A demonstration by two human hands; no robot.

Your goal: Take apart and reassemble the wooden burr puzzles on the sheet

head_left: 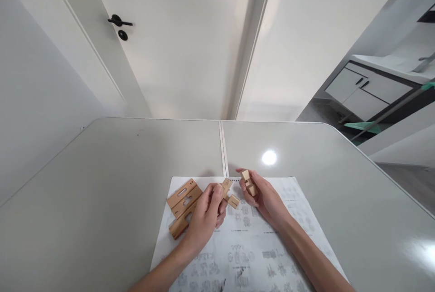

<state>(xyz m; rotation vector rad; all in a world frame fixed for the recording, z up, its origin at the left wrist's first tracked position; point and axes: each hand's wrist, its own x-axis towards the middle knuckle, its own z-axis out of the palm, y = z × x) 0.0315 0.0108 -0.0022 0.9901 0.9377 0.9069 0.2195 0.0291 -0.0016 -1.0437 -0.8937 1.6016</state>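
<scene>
My left hand [205,216] is closed around crossed wooden puzzle pieces [233,201], with one end pointing up and another sticking out to the right. To its right, fingers of my right hand [264,196] grip a notched wooden puzzle piece [250,186], held tilted and apart from the left ones. Wooden boards with cut-out slots [181,196], two marked with numbers, lie left of my left hand, which partly covers them. Under both hands lies a white instruction sheet [238,240] printed with small diagrams.
The grey tabletop [102,192] has a white seam [223,147] down its middle. Beyond its far edge stands a white door [183,47] with a black handle [118,21]. A white cabinet [367,88] is at the far right.
</scene>
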